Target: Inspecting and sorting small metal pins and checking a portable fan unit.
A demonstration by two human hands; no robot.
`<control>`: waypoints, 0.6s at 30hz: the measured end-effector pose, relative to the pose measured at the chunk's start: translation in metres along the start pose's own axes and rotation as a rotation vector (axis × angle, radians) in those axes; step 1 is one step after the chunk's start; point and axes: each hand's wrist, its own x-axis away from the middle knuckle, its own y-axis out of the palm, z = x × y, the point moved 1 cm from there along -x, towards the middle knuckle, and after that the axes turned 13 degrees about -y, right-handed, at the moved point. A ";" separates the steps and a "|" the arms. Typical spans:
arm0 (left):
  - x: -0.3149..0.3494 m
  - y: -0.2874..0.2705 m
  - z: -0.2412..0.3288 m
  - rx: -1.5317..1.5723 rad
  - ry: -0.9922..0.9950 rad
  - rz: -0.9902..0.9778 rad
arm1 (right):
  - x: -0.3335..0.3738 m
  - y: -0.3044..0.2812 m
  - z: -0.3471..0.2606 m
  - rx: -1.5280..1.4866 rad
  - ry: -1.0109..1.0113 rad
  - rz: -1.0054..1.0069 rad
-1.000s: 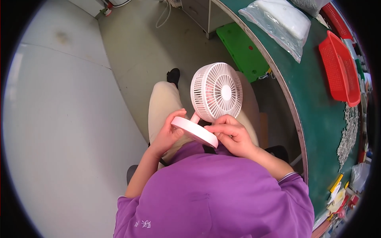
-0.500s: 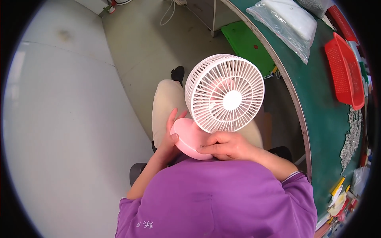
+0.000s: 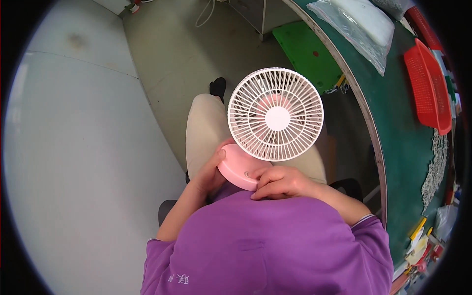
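Observation:
Over my lap is a small desk fan (image 3: 240, 166) with a pink base and a round white slatted grille on top, the grille facing up toward me. My left hand (image 3: 212, 169) grips the left side of the base, its thumb on the rim and the other fingers mostly hidden behind. At the base's right front edge, my right hand (image 3: 280, 181) has its bent fingers pressed near a small round button on the pink surface. Pinkish blades show dimly through the slats.
To the right curves a green-topped workbench (image 3: 378, 103). On it lie a clear plastic bag (image 3: 361, 24), a red basket (image 3: 427, 86), a heap of small metal pieces (image 3: 433, 169) and a yellow-handled tool (image 3: 418, 228). A green board (image 3: 307, 56) stands below the bench; a pale panel (image 3: 88, 162) fills the left.
The fan has turned so its grille faces me more squarely. My left fingers have closed around the base, and my right fingers have shifted along its edge.

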 end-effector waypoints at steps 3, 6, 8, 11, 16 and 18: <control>-0.001 -0.012 -0.007 0.055 0.004 0.016 | 0.001 0.003 0.004 -0.050 0.059 0.014; -0.008 -0.015 -0.010 0.092 0.018 -0.042 | 0.006 0.006 0.015 -0.178 0.110 0.114; -0.009 -0.012 -0.011 0.101 0.008 -0.021 | 0.011 0.009 0.020 -0.245 0.117 0.217; -0.006 -0.012 -0.002 0.114 0.008 0.001 | 0.008 0.006 0.017 -0.211 0.155 0.238; -0.008 -0.009 0.000 0.145 0.032 0.011 | 0.021 -0.009 0.017 -0.091 0.284 0.449; -0.010 -0.011 0.000 0.176 0.063 0.022 | 0.023 -0.008 0.024 -0.066 0.362 0.590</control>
